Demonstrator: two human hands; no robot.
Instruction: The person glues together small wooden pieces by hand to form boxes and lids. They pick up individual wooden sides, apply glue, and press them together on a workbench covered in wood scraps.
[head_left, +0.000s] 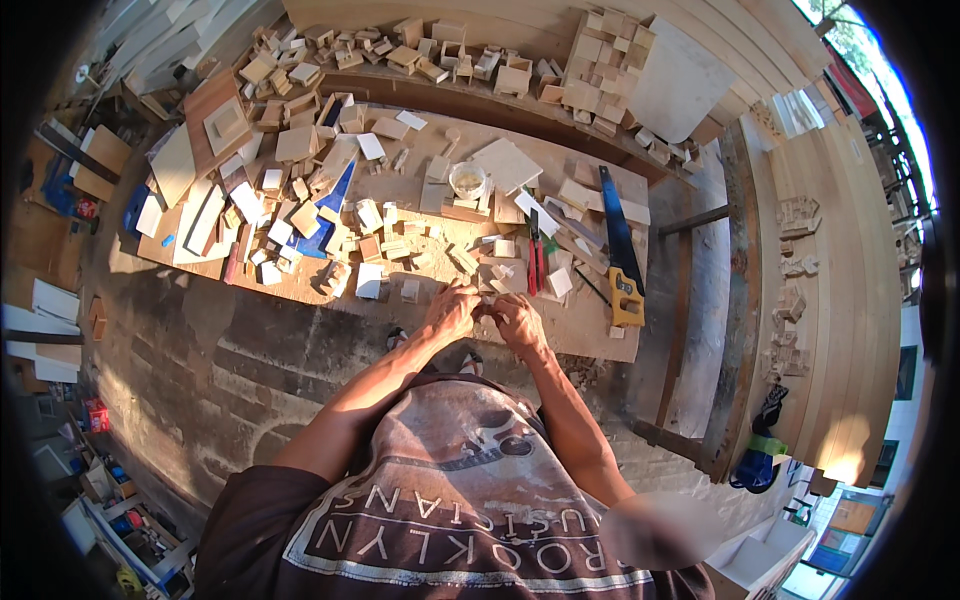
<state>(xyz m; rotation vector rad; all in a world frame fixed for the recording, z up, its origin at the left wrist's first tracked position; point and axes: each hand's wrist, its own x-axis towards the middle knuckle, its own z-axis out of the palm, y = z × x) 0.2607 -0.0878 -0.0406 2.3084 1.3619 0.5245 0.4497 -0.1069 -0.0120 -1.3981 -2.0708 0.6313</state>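
Note:
Close together at the front edge of the wooden workbench (pixel 400 150), my left hand (pixel 453 312) and my right hand (pixel 517 324) are both closed, fingertips nearly meeting. Between them is a small piece, mostly covered by the fingers and too small to name. Just beyond my right hand lie pliers with red handles (pixel 537 265). A handsaw with a yellow handle (pixel 626 297) rests farther right. Small wooden blocks (pixel 370 247) are scattered ahead and to the left of my left hand. A clear round tub (pixel 468 181) stands past them on the bench.
A blue triangular piece (pixel 318 232) lies among wood offcuts on the left of the bench. Along the back, a shelf carries small wooden pieces (pixel 514 77) and stacked flat blocks (pixel 600 70). Another plank surface (pixel 840 300) with small wooden parts runs down the right.

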